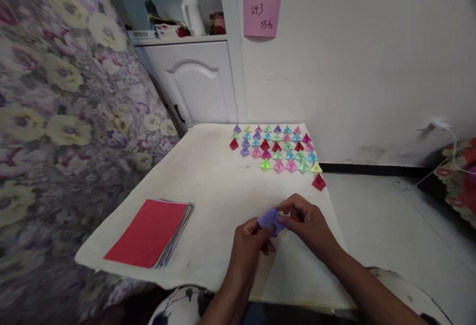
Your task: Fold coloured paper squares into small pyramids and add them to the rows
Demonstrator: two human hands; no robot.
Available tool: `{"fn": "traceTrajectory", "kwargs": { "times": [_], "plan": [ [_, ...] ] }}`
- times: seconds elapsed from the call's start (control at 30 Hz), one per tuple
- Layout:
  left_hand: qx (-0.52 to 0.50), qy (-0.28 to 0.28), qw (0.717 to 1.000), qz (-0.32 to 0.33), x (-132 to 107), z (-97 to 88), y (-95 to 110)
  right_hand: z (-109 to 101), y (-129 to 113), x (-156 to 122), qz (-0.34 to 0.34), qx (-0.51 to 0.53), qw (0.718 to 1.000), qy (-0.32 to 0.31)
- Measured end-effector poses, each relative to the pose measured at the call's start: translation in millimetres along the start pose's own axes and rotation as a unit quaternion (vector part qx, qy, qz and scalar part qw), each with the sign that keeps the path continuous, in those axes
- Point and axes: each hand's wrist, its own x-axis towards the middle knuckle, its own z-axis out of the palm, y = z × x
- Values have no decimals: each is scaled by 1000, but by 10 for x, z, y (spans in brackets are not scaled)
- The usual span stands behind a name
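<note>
Both hands meet over the near right part of a cream table (208, 176). My left hand (251, 241) pinches the near edge of a small folded purple paper (271, 220). My right hand (308, 221) grips the same paper from the right, fingers curled over its top. The paper is partly folded into a small pointed shape. At the table's far end lie several rows of finished folded paper pieces (277, 150) in purple, green, pink, blue and red, with one red piece (319, 182) apart at the right edge.
A stack of coloured paper sheets with a red sheet on top (150, 233) lies at the near left of the table. A flowered mattress or cover (63, 117) rises on the left. A white cabinet (193, 80) and a wall with a pink note (262, 9) stand behind.
</note>
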Motion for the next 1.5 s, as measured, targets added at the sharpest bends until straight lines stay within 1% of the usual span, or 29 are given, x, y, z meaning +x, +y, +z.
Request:
{"fn": "traceTrajectory", "kwargs": {
  "times": [0.3, 0.57, 0.63, 0.73, 0.9, 1.0, 1.17, 1.37, 1.5],
  "plan": [
    [6, 1, 1000, 13, -1, 12, 1, 53, 0, -30, -10, -40, 999, 3],
    [6, 0, 1000, 18, -16, 22, 13, 104, 11, -52, -46, -38, 998, 29],
    [7, -3, 1000, 29, -24, 25, 25, 98, -2, -64, -69, -43, 996, 35],
    [5, 1, 999, 47, -35, 28, 45, 93, -4, -90, -123, -64, 990, 40],
    [-4, 0, 997, 71, -47, 26, 57, 108, 28, -133, -226, -95, 967, 70],
    [-4, -1, 997, 79, -54, 25, 51, 112, 27, -146, -248, -107, 960, 75],
    [-1, -3, 996, 86, -62, 34, 58, 101, 9, -128, -218, -92, 970, 56],
    [8, 7, 998, 58, -67, 55, 65, 124, 10, -94, -123, -95, 987, 36],
    [-15, -1, 999, 32, -76, 65, 34, 128, 33, -73, -74, -95, 992, 23]
  ]
}}
